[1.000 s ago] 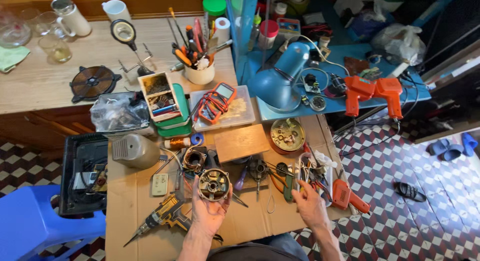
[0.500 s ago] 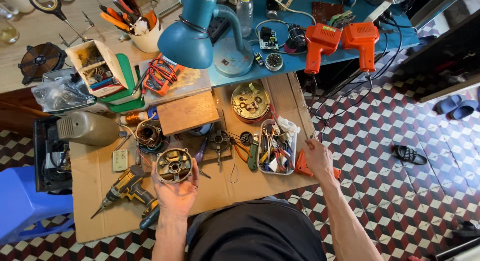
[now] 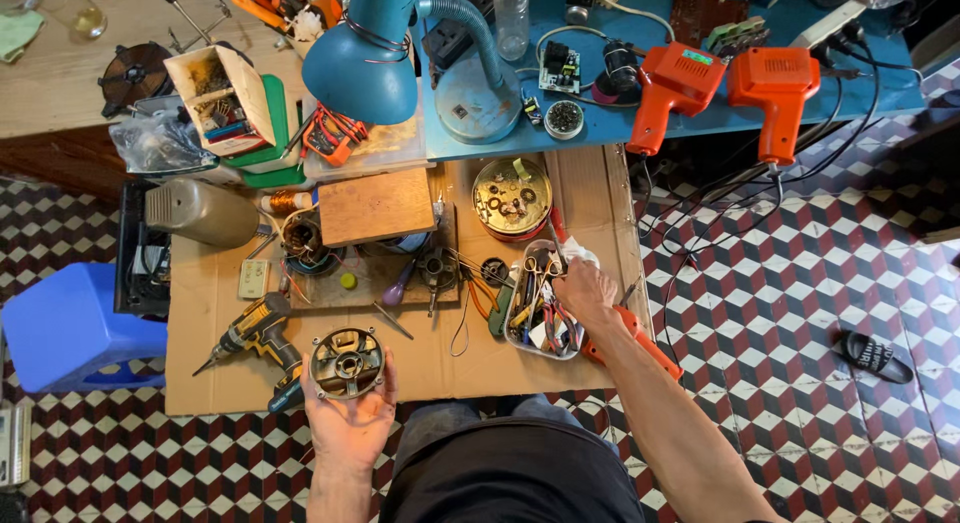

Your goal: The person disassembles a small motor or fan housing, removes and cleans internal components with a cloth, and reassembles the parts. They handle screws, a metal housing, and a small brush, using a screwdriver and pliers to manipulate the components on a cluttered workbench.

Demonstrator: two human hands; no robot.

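A cardboard-covered bench (image 3: 220, 383) is carrying the clutter, with a blue desk lamp (image 3: 365, 68) leaning over its far edge and a yellow-and-black cordless drill (image 3: 255, 333) lying at its near left. Just right of the drill, the left hand (image 3: 350, 423) is cradling a round metal motor housing (image 3: 347, 363) at the bench's near edge, its grip closed around the lower rim. Toward the right edge, the right hand (image 3: 585, 288) is dipping into a clear tray of hand tools (image 3: 535, 303); whether that grip is pinching anything I cannot tell.
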